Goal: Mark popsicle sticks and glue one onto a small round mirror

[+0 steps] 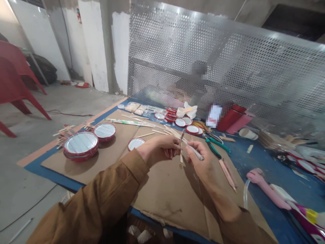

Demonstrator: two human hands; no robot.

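Note:
Over the brown cardboard (162, 189), my left hand (164, 147) is closed on a thin wooden stick (181, 158), which stands nearly upright between thumb and fingers. My right hand (205, 166) grips a slim tool with a silvery handle (196, 152), like a craft knife; its tip points at the stick, and whether they touch is unclear. Just behind my left hand lies a round white disc with a red rim (136, 143). More loose wooden sticks (158, 127) lie beyond both hands. Green-handled pliers (218, 145) rest right of my right hand.
Stacked red-rimmed discs (80, 144) stand at the left. A pink glue gun (269, 189) and pinkish pencils (228, 174) lie right. Behind are a red bottle (230, 118), a phone (214, 116) and a perforated metal panel (162, 44). Red chairs (15, 81) stand left.

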